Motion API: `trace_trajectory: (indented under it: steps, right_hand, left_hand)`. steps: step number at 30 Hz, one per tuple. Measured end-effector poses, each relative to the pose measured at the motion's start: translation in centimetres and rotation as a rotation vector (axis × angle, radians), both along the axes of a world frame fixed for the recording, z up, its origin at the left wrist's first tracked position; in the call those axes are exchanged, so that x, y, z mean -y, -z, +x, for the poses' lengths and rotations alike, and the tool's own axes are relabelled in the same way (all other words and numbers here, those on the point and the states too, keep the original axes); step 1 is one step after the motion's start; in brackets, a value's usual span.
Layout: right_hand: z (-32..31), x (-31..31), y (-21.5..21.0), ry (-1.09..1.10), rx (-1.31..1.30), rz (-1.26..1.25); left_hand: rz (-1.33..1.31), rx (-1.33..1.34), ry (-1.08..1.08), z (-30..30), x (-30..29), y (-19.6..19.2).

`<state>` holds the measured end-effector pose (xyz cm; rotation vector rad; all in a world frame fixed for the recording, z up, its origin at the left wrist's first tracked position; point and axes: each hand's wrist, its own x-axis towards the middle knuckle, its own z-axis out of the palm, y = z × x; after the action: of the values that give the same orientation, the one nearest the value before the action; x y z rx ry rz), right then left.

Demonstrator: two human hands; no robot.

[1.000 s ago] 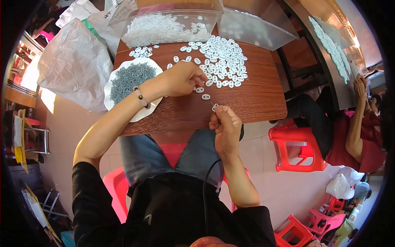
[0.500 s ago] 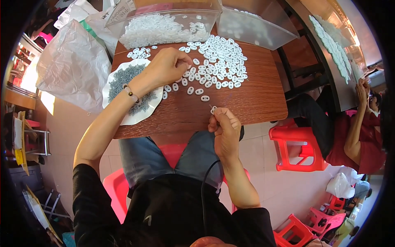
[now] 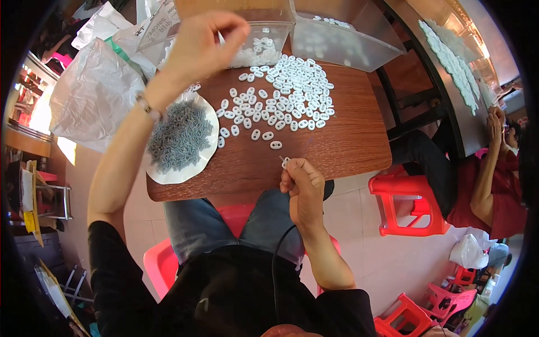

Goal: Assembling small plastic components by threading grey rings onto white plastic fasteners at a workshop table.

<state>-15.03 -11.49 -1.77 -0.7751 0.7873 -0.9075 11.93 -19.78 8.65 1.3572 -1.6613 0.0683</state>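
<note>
My right hand (image 3: 305,182), near the table's front edge, pinches a small white two-hole plastic piece (image 3: 286,163). A thin grey tip like a screw's sticks up from it. My left hand (image 3: 202,48) is raised over the clear bin (image 3: 264,28), slightly blurred, thumb and forefinger curled together; whatever is between their tips is too small to make out. Below that forearm, a white scalloped plate (image 3: 210,149) holds a heap of grey screw-like pieces (image 3: 179,135). Many loose white two-hole pieces (image 3: 300,84) lie spread across the brown table (image 3: 353,135).
A second translucent bin (image 3: 348,48) stands at the back right. White plastic bags (image 3: 92,90) bulge at the left. Another person's hands (image 3: 495,123) are at a dark table on the right, beside a red stool (image 3: 410,205). A black cable (image 3: 275,264) hangs down my front.
My left hand has lifted from the loose white pieces and moved away and left, over the bin. My right hand keeps its pinch on the white piece. The view has shifted slightly.
</note>
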Motion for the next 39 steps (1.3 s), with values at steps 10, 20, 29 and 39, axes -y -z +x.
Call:
trace_trajectory:
  steps: [10, 20, 29, 39]
  right_hand:
    - [-0.3, -0.1, 0.1, -0.028, -0.028, 0.053]
    - [-0.3, 0.6, -0.5, -0.019, 0.038, 0.161]
    - [-0.5, 0.7, -0.4, -0.018, 0.044, 0.179]
    - [-0.5, 0.6, -0.5, -0.018, 0.04, 0.186]
  left_hand:
    - [1.04, 0.066, -0.057, 14.7, 8.5, -3.1]
    - [1.546, 0.55, -0.11, 18.9, 14.2, 4.4]
    - [1.444, -0.468, 0.1, 7.7, 16.3, -1.0]
    - [1.387, 0.032, -0.259, 17.5, 15.6, 1.3]
